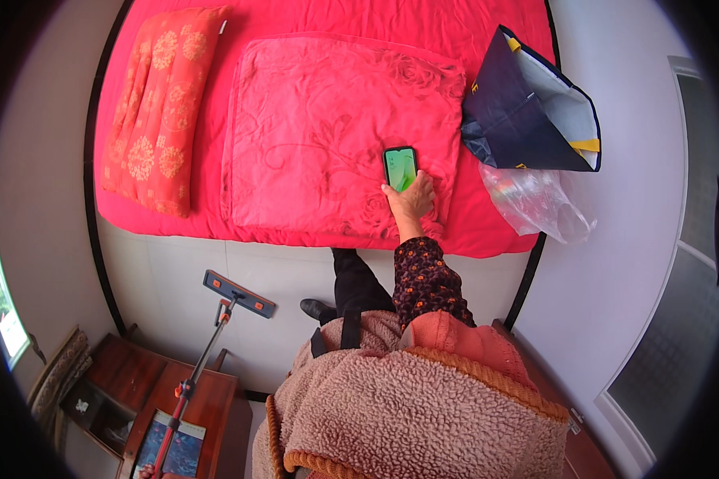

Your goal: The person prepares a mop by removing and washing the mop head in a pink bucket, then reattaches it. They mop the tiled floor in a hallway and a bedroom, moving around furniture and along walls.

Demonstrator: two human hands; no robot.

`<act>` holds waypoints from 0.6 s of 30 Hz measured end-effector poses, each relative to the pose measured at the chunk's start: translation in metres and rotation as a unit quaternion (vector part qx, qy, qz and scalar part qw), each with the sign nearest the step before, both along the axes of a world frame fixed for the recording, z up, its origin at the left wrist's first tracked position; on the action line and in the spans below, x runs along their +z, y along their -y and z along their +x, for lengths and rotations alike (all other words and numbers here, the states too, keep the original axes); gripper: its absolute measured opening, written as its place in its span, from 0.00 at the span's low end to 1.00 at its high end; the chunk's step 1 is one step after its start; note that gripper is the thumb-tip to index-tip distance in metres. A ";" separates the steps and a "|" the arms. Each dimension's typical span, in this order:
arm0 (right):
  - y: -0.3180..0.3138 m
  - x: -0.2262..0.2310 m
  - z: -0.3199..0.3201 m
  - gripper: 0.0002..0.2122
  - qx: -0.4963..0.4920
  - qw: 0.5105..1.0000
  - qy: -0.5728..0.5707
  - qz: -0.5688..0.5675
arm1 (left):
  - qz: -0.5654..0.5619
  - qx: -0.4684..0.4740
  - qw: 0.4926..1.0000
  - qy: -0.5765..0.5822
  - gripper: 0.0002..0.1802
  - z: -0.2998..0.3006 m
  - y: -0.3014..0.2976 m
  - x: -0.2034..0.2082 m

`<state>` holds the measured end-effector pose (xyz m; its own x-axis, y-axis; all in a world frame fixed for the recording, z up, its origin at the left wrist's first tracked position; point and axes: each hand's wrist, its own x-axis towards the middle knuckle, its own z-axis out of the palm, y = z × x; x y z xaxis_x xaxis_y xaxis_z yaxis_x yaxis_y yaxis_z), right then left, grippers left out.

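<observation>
While left hand (146,473) is gripping a mop (240,294), right hand (412,201) is gripping a phone (399,166), which any slackening could be sending over the bed's near edge (478,238).

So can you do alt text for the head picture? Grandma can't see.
A right hand grips a lit phone over a pink blanket on a bed; the left hand, barely showing, holds a mop. A red pillow lies left, a dark bag right.
</observation>
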<state>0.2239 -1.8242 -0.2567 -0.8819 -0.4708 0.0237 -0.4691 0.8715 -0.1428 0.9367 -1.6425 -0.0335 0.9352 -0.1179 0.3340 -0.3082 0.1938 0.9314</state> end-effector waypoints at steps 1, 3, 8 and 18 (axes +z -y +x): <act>0.001 -0.001 0.000 0.44 0.001 1.000 -0.001 0.001 | 0.000 0.001 1.000 0.000 0.13 -0.001 -0.001 0.000; 0.001 -0.004 -0.001 0.44 0.001 1.000 -0.005 0.003 | 0.003 0.003 1.000 -0.001 0.13 -0.003 0.000 -0.001; 0.002 -0.013 -0.007 0.47 -0.006 1.000 0.023 0.019 | 0.010 0.008 1.000 0.010 0.12 -0.003 0.001 -0.007; 0.006 -0.026 -0.006 0.45 -0.004 1.000 -0.001 0.018 | -0.026 -0.061 0.998 0.012 0.08 0.014 0.004 -0.017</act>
